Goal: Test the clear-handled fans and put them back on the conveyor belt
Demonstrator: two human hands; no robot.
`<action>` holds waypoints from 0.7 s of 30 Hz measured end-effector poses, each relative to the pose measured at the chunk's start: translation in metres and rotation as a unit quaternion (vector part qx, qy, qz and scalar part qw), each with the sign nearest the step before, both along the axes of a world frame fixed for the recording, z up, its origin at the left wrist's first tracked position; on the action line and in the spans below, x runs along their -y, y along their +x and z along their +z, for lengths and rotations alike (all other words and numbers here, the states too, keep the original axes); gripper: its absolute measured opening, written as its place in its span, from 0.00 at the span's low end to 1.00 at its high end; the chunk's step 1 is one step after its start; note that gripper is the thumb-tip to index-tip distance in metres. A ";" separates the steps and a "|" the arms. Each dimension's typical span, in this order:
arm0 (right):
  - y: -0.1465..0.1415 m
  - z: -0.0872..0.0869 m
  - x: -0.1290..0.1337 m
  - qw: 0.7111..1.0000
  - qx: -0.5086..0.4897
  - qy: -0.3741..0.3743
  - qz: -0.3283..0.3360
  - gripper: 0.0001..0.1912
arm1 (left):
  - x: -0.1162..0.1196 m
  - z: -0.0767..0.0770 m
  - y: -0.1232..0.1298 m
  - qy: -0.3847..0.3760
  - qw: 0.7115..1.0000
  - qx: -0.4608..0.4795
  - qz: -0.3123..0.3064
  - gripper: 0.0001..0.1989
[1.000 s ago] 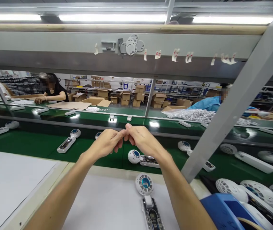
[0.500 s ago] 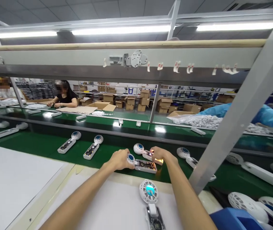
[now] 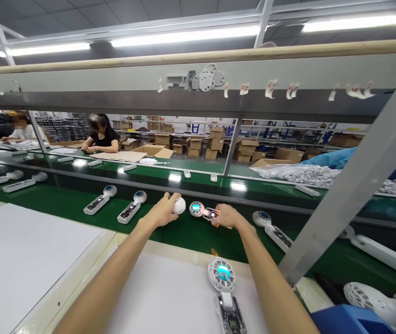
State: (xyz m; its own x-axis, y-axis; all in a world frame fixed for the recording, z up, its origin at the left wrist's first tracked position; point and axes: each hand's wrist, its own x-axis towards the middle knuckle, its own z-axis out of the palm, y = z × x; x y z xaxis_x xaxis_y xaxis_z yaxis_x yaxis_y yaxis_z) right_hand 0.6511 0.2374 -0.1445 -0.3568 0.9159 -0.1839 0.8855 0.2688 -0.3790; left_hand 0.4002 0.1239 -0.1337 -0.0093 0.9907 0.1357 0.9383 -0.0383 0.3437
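Observation:
On the green belt (image 3: 107, 227), my left hand (image 3: 161, 211) is closed round a handheld fan, its white round head (image 3: 179, 206) showing beyond the fingertips and its handle hidden. My right hand (image 3: 226, 216) grips a second handheld fan (image 3: 196, 208) by its open-backed handle, its round head with a blue disc pointing left. Orange light glows by my right fingers. The two heads lie close together but apart. Nearer to me, on the white sheet (image 3: 170, 287), rests another fan (image 3: 222, 274) with a bright blue centre and exposed circuitry in the handle.
Several more fans lie along the belt, among them one to the left (image 3: 131, 207) and one to the right (image 3: 271, 230). A slanted metal post (image 3: 351, 162) crosses the right side, above a blue bin (image 3: 354, 320). Across the line sits a co-worker (image 3: 102, 134).
My left hand has moved up and left, and the fan it touched no longer lies in front of my right hand. My right hand has shifted slightly, its fan's head now turned up.

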 end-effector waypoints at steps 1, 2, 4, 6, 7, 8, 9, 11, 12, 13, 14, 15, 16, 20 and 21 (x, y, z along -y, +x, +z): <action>0.001 0.004 0.001 1.000 -0.016 0.011 -0.011 0.11 | -0.004 -0.008 -0.004 -0.008 1.000 0.003 0.018 0.38; 0.002 0.009 0.001 0.999 -0.035 0.023 -0.024 0.11 | -0.007 -0.016 -0.008 -0.020 0.999 0.004 0.037 0.38; 0.006 0.018 0.002 0.994 -0.083 0.049 -0.055 0.12 | -0.011 -0.030 -0.015 -0.054 0.996 0.003 0.076 0.35; 0.008 0.027 0.004 0.984 -0.140 0.070 -0.088 0.13 | -0.013 -0.039 -0.021 -0.085 0.991 0.008 0.105 0.27; 0.008 0.031 0.005 0.976 -0.174 0.075 -0.103 0.13 | -0.014 -0.042 -0.025 -0.093 0.989 0.015 0.114 0.24; 0.008 0.035 0.007 0.968 -0.211 0.075 -0.116 0.14 | -0.014 -0.044 -0.028 -0.095 0.988 0.026 0.120 0.22; 0.007 0.039 0.010 0.957 -0.253 0.071 -0.126 0.15 | -0.014 -0.044 -0.031 -0.092 0.987 0.042 0.123 0.21; 0.004 0.049 0.017 0.927 -0.345 0.055 -0.135 0.14 | -0.015 -0.044 -0.034 -0.077 0.985 0.088 0.130 0.20; 0.002 0.054 0.022 0.909 -0.391 0.046 -0.136 0.13 | -0.016 -0.042 -0.034 -0.066 0.981 0.118 0.137 0.20; 0.001 0.061 0.028 0.890 -0.435 0.038 -0.134 0.12 | -0.017 -0.041 -0.033 -0.055 0.976 0.153 0.148 0.20; 0.000 0.068 0.034 0.870 -0.475 0.032 -0.130 0.12 | -0.018 -0.039 -0.031 -0.045 0.967 0.193 0.159 0.20; -0.001 0.075 0.040 0.850 -0.510 0.025 -0.125 0.11 | -0.019 -0.035 -0.028 -0.038 0.956 0.238 0.167 0.20; -0.001 0.082 0.046 0.832 -0.542 0.018 -0.118 0.10 | -0.019 -0.031 -0.024 -0.033 0.942 0.287 0.170 0.20; 0.002 0.106 0.069 0.775 -0.626 -0.011 -0.084 0.08 | -0.013 0.001 -0.004 -0.009 0.868 0.483 0.112 0.18; 0.002 0.110 0.075 0.766 -0.638 -0.014 -0.076 0.09 | -0.009 0.013 0.001 0.005 0.848 0.522 0.087 0.15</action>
State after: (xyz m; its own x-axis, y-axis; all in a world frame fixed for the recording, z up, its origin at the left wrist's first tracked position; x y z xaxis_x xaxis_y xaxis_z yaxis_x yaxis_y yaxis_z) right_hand 0.6535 0.1625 -0.0346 -0.1527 0.9667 0.2053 -0.1916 0.1748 -0.9658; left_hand 0.4012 0.1325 -0.1211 -0.2759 0.9608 -0.0275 0.1145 0.0613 0.9915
